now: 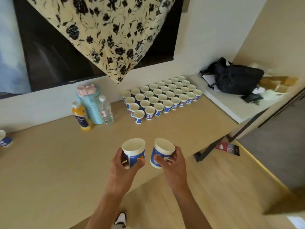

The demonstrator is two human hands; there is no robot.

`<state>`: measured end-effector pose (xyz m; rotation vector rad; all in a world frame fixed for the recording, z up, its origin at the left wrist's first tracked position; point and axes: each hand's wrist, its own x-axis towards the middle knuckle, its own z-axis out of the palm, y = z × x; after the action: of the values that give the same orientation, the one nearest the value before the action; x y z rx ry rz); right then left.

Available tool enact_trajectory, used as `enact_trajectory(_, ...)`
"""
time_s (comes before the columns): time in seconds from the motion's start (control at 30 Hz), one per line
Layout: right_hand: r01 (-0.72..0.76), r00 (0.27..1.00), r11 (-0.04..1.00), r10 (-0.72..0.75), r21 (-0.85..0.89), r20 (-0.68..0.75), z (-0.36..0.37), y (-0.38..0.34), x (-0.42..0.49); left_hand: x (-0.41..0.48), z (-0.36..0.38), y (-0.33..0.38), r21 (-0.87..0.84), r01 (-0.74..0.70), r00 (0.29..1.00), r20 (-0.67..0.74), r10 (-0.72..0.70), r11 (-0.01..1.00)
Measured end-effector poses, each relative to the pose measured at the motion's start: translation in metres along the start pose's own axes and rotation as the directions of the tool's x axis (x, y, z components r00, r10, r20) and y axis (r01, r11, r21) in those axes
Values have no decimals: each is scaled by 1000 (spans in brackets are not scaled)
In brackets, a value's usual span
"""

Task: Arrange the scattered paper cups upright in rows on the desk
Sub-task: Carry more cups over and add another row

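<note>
At the far left edge of the desk (49,162), stray cups (5,141) sit cut off by the frame, and the nearer blue one seems to lie on its side. Further right, near the wall, a juice bottle (80,117) stands just in front of a teal jug (91,106) with a pink scrunchie (85,89) on its lid, and a water bottle (106,110) stands just beside the jug. Above them a dark screen (57,55) hangs on the wall, partly covered by a floral cloth (112,30). Over the desk's near edge, the left hand (122,164) grips the left cup (134,152) around its lower half, fingers curled round the blue wall, mouth up and tilted a little away. Just beside it, not touching, the right hand (173,162) grips the right cup (162,152) in the same way, thumb across its print, with the mouth tipped slightly to the left. Both cups are held above the desk. Below the arms a shoe (121,219) shows on the floor. Beyond the hands, against the wall, a block of cups (160,96) stands upright in four close rows that run back toward the right. Right of it, a black bag (236,78) lies on a white shelf (231,111), and a red packet (226,147) lies on the floor by the desk's leg.
</note>
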<state>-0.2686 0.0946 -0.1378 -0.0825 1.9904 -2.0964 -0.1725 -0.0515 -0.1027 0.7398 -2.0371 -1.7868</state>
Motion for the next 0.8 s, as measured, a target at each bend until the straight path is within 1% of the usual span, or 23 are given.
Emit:
enact_trajectory(0.13, -19, 1000, 1000, 19, 10, -22, -27, 0, 21, 11, 27, 1, 35, 19, 1000, -7, -19, 999)
enact_trajectory(0.33, -64, 998, 998, 65, 20, -7, -35, 10, 74, 60, 52, -14, 71, 63, 996, -68, -58, 996)
enact_trajectory(0.53, -105, 989, 993, 109, -49, 97, -34, 20, 142, 125, 74, -18, 22, 124, 984, -130, -120, 992)
enact_trajectory(0.6, -89, 989, 994, 97, -70, 110, -34, 20, 166, 143, 80, -12, 1, 126, 981, -152, -124, 992)
enact_trajectory(0.7, -103, 982, 987, 120, -121, 146, -26, 28, 192, 156, 82, -12, -31, 143, 970, -192, -146, 989)
enact_trajectory(0.8, -98, 973, 979, 132, -181, 188, -15, 41, 212, 164, 80, -10, -58, 136, 953, -265, -147, 989)
